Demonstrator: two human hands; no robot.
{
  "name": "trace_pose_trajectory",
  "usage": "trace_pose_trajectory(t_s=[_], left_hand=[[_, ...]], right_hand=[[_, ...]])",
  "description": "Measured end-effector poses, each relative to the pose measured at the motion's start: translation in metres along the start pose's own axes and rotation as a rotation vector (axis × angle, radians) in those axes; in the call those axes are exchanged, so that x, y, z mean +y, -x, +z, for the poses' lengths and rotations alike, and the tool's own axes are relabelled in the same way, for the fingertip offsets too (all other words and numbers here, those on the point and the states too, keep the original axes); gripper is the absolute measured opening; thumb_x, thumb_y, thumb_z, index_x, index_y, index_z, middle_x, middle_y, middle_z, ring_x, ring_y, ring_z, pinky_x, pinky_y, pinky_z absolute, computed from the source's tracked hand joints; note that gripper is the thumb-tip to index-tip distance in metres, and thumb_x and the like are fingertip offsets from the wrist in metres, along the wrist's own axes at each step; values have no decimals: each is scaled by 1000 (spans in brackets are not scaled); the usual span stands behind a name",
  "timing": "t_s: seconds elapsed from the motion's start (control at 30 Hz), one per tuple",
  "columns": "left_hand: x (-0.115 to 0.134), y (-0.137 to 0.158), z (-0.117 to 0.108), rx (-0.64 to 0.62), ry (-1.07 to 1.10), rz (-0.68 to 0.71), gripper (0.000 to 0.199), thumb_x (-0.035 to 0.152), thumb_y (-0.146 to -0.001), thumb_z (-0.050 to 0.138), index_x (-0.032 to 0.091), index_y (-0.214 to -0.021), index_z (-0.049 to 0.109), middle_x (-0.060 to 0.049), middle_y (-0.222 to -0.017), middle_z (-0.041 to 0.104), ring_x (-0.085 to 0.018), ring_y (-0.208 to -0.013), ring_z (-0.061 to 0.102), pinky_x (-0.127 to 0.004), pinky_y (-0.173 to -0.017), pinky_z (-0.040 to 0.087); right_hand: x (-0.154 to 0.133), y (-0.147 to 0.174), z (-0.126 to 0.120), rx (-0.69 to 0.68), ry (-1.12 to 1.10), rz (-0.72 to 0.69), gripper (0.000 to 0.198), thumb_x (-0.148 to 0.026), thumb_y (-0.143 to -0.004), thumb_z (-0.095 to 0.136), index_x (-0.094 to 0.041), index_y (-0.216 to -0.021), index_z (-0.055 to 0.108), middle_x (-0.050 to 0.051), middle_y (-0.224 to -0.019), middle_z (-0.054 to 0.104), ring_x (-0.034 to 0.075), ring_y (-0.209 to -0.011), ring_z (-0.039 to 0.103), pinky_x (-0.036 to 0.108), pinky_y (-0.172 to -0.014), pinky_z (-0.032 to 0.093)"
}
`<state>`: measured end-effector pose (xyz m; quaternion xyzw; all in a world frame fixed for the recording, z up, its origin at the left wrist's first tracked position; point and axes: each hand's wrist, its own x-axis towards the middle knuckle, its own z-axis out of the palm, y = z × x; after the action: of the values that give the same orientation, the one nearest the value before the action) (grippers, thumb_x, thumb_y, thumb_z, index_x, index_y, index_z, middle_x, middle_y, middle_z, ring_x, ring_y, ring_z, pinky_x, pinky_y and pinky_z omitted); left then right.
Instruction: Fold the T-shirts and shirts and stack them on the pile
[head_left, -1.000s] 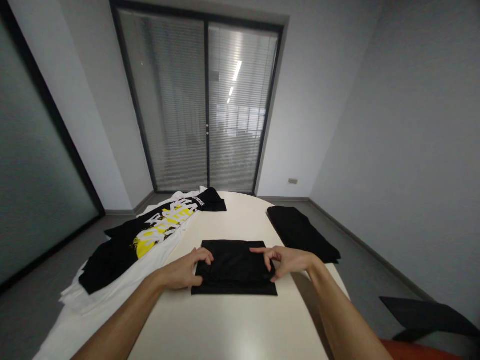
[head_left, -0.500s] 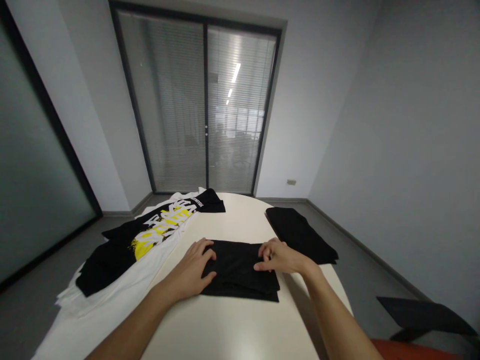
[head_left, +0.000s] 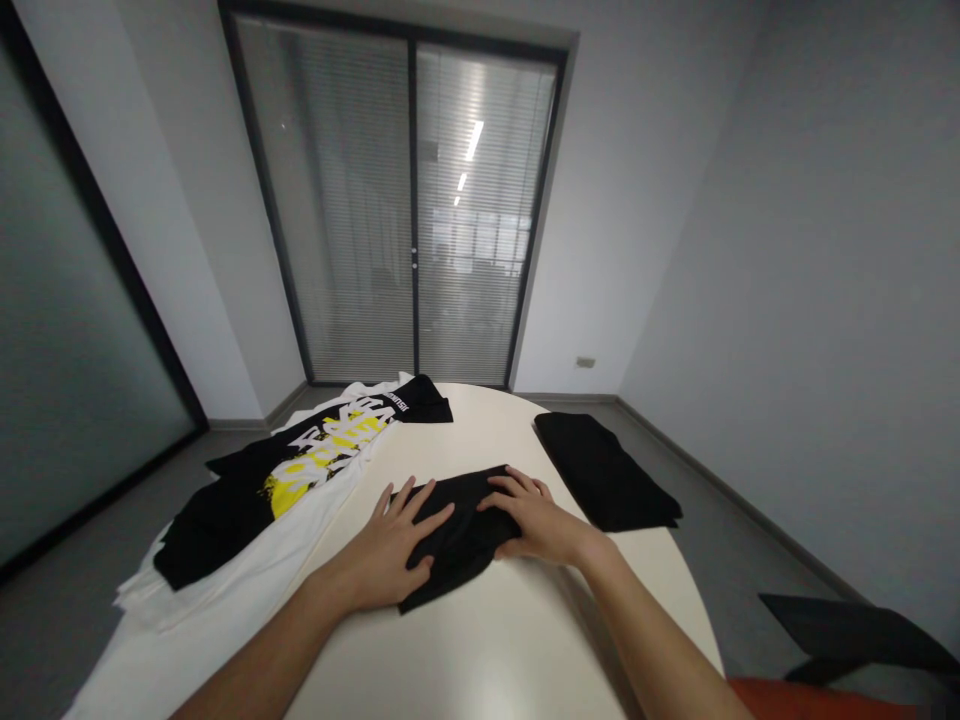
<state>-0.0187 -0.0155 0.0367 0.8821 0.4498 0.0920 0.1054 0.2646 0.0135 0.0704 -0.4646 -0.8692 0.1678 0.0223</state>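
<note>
A folded black garment (head_left: 461, 525) lies slightly askew on the table in front of me. My left hand (head_left: 390, 545) rests over its left end, fingers spread across the cloth and thumb near the lower edge. Over the right end lies my right hand (head_left: 536, 520), its fingers apart and a little bent on top. The right thumb sits by the near edge, and the cloth beneath this palm is hidden. To the right, apart from both hands, is another folded black garment (head_left: 604, 470).
On the left, a black T-shirt (head_left: 225, 520) with a white and yellow print lies over white fabric (head_left: 225, 620). The round-edged white table (head_left: 480, 640) carries everything. A dark chair part (head_left: 855, 625) and something orange-red (head_left: 817, 700) show at lower right.
The black garment between my hands has turned, its right end swinging away from me, and its visible part is narrower. My right hand has moved left over it; my left fingers have spread wider.
</note>
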Motion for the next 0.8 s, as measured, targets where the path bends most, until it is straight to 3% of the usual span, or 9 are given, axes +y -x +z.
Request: trace_pose_trajectory(t_s=[0.13,0.2,0.33,0.43,0.57,0.7,0.8], left_hand=[[6,-2,-1,-6,29,61,68,44,-90,60,42,-152,33,-4,-166,7,-42,-150,-3,-68,-116,5],[12,-2,1,-34,41,56,72,53,-88,62,42,-152,32,-5,-166,5,-44,-149,-6,-71,-115,5],[22,-3,9,-65,34,-4,81,61,-85,61,41,-155,25,-8,-166,0,-46,-148,-8,-73,-113,6],[27,-3,16,-30,36,-32,71,64,-92,48,39,-155,25,-8,-166,4,-44,-149,-5,-72,-113,9],[37,0,16,15,51,-75,61,63,-97,36,39,-152,34,-6,-166,12,-43,-150,3,-69,-113,20],[47,3,14,9,49,-93,63,62,-93,46,37,-151,38,-7,-166,12,-41,-150,10,-66,-112,26],[52,4,14,58,39,-36,70,58,-89,58,36,-151,38,-7,-167,7,-41,-151,9,-65,-114,23]], right_hand=[[10,-1,-5,55,88,61,60,-28,-83,65,-38,-141,53,8,-161,28,38,-150,10,60,-116,11],[7,0,-4,38,64,53,67,-27,-82,65,-36,-146,48,8,-163,24,37,-151,8,60,-117,8],[-6,-3,11,-51,-122,93,82,-56,-87,57,-36,-157,21,3,-167,7,36,-152,-5,60,-119,-2],[-7,-11,25,-20,-175,139,85,-67,-93,37,-26,-160,6,4,-167,2,32,-151,-14,55,-120,-10],[8,-19,27,28,-144,56,79,-55,-92,47,-22,-158,20,5,-166,8,27,-151,-16,53,-119,-17],[21,-14,12,9,-142,80,69,-35,-85,57,-35,-151,37,-1,-167,0,29,-150,-19,57,-117,-16],[26,-6,2,23,-151,87,64,-34,-85,58,-38,-147,44,-2,-167,-1,31,-151,-14,56,-119,-8]])
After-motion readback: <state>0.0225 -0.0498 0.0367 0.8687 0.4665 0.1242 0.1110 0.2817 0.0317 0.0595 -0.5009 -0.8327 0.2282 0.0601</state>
